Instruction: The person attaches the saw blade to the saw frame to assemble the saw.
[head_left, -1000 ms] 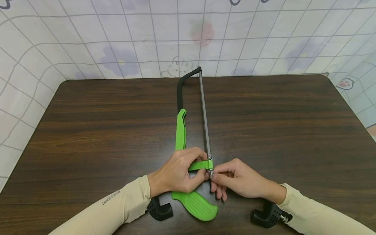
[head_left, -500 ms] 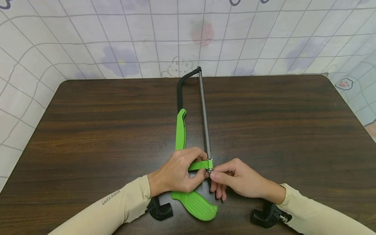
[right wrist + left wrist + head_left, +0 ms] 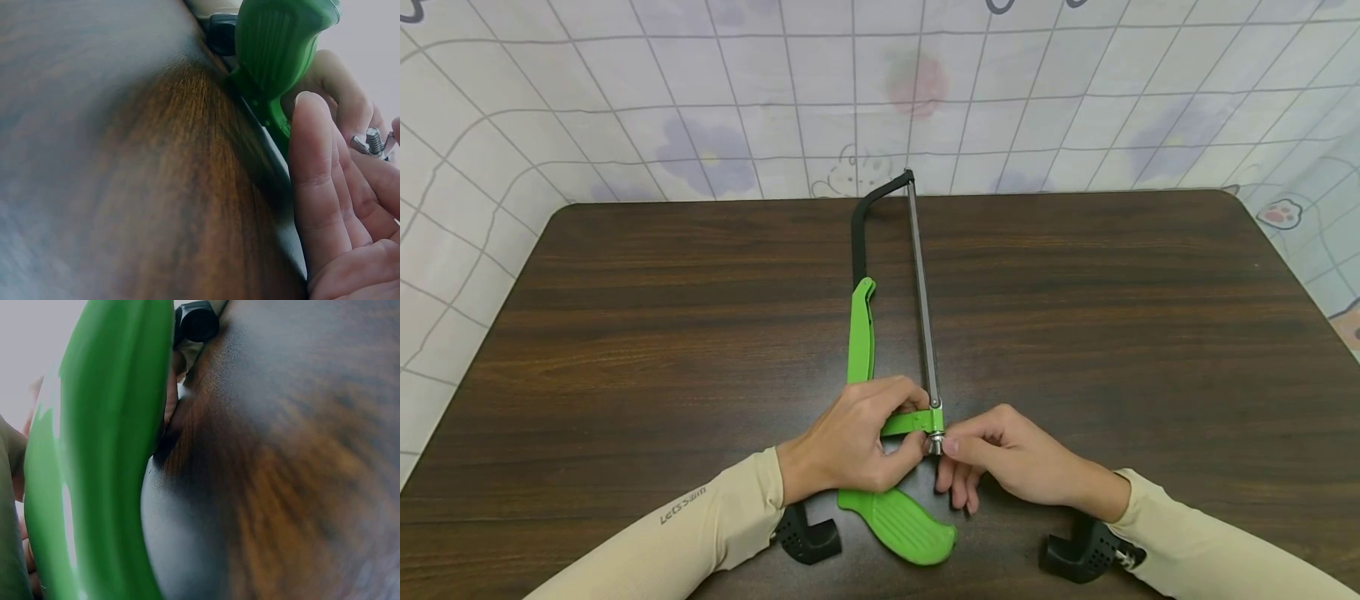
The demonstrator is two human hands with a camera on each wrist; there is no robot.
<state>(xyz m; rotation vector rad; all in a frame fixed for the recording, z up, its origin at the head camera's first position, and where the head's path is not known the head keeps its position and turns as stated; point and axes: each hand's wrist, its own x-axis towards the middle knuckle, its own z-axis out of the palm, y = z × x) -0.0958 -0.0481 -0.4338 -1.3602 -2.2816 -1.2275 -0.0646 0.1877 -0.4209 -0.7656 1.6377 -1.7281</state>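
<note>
A hacksaw lies lengthwise on the table, with a black front frame [image 3: 859,233], a green handle [image 3: 898,525] and a thin grey blade [image 3: 921,292] along its right side. My left hand [image 3: 857,437] grips the green frame above the handle, thumb and fingertips close to the blade's near end. With thumb and forefinger, my right hand [image 3: 1015,458] pinches a silver wing nut [image 3: 935,444] just below the green blade holder [image 3: 936,418]. A threaded bolt end [image 3: 373,139] pokes out of the nut in the right wrist view. The green handle [image 3: 106,450] fills much of the left wrist view.
The dark wood-grain table [image 3: 1112,317] extends to both sides of the saw. A pale checked sheet [image 3: 775,92] hangs behind its far edge. Black wrist-worn devices [image 3: 808,533] sit under both forearms.
The wing nut has turned: its wings show broad now, narrower before. My right thumb has shifted slightly around it; the left hand and saw stay put.
</note>
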